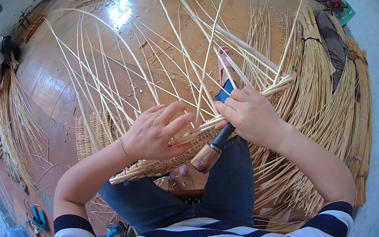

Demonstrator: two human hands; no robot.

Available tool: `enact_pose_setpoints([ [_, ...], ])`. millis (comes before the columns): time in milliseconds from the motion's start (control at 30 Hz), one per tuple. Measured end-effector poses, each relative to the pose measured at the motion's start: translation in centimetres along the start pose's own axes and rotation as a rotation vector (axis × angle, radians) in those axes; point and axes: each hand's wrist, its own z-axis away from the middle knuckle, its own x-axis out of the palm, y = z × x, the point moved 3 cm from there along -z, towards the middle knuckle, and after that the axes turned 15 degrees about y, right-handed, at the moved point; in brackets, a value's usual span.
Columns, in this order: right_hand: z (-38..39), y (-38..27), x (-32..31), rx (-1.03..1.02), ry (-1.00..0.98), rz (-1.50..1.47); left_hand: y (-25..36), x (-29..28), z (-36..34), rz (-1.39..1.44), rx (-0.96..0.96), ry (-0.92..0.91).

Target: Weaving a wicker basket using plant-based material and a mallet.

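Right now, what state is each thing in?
left hand: pressed flat on the woven basket rim
right hand: closed on a wooden-handled tool, grip shut
basket: half woven, resting on the lap
loose stakes: unwoven, fanning outward
bundled cane: lying on the floor

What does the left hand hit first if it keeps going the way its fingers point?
Likely the right hand: the left hand points up-right across the woven basket rim, its fingertips close to the right hand's. Depth is unclear.

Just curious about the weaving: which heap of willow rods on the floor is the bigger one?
The heap at the person's right, far broader than the thin bundle at the left.
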Motion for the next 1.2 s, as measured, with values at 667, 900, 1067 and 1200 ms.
enact_pose_setpoints([
  [667, 0.7, -0.4, 0.2, 0.074, -0.031, 0.013, -2.7, 2.3, -3.7, 0.016, -0.292, -0.194],
  [900, 1.2, 0.1, -0.3, 0.152, -0.003, -0.021, -8.1, 2.6, -3.3, -0.031, -0.480, -0.154],
  [1067, 0.6, 0.0, -0.3, 0.125, 0.000, -0.036, -7.8, 1.5, 3.4, 0.049, -0.554, 0.175],
  [1200, 0.1, -1.0, -0.6, 0.114, -0.050, 0.024, -7.1, 1.4, 3.2, -0.082, -0.569, 0.117],
])
